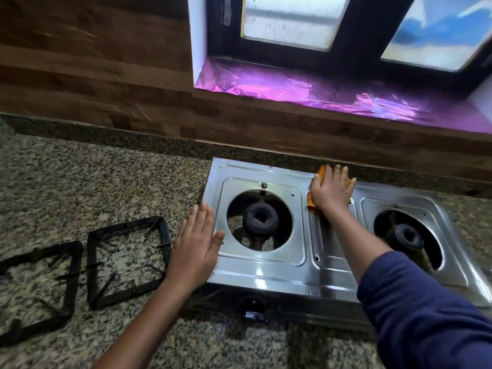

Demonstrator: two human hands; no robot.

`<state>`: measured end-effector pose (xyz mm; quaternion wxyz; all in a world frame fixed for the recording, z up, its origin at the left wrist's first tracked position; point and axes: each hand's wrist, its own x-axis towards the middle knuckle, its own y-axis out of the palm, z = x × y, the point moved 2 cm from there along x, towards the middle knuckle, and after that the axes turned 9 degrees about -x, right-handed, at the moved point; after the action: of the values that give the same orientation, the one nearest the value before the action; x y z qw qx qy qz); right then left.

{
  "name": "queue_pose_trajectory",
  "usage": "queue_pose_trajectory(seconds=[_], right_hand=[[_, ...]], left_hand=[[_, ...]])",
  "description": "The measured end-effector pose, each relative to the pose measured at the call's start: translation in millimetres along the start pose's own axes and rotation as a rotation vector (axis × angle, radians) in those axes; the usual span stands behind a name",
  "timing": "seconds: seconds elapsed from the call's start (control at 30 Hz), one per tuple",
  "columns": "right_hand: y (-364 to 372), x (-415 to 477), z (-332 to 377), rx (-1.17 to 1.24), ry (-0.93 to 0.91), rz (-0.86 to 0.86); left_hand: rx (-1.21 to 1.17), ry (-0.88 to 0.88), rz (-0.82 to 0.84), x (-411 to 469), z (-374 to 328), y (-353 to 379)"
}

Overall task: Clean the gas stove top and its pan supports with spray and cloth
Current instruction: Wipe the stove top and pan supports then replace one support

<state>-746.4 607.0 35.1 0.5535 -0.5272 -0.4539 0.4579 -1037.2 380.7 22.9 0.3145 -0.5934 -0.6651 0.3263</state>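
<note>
Closest to the person is the speckled granite counter [239, 350], and on its left part lie the two black pan supports [91, 267], off the stove top [266, 278] and apart from it. Beside them the left hand [195, 249] rests flat, fingers straight and relaxed, on the left edge of the steel. Further right the right hand [331, 193], fingers spread, presses the orange cloth [312, 206] on the back strip between the two burners. To wipe well, I think, the palm should press evenly and follow the stamped rims and screws, where grease may hide; no spray bottle is in view.
</note>
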Motion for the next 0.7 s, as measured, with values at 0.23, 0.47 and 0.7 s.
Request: queue_pose_trajectory(seconds=[0.23,0.47,0.7], right_hand=[[-2.7,-18.5,101.1,-0.012,-0.224,0.044],[-7.3,-60.6,207.9,0.049,-0.703,0.140],[-9.4,-25.0,135.7,0.062,-0.688,0.128]], left_hand=[[-0.024,0.016,-0.013,3.0,1.1,1.5],[-0.010,0.020,-0.009,4.9,4.1,2.7],[-0.030,0.006,-0.007,2.8,0.4,-0.8]])
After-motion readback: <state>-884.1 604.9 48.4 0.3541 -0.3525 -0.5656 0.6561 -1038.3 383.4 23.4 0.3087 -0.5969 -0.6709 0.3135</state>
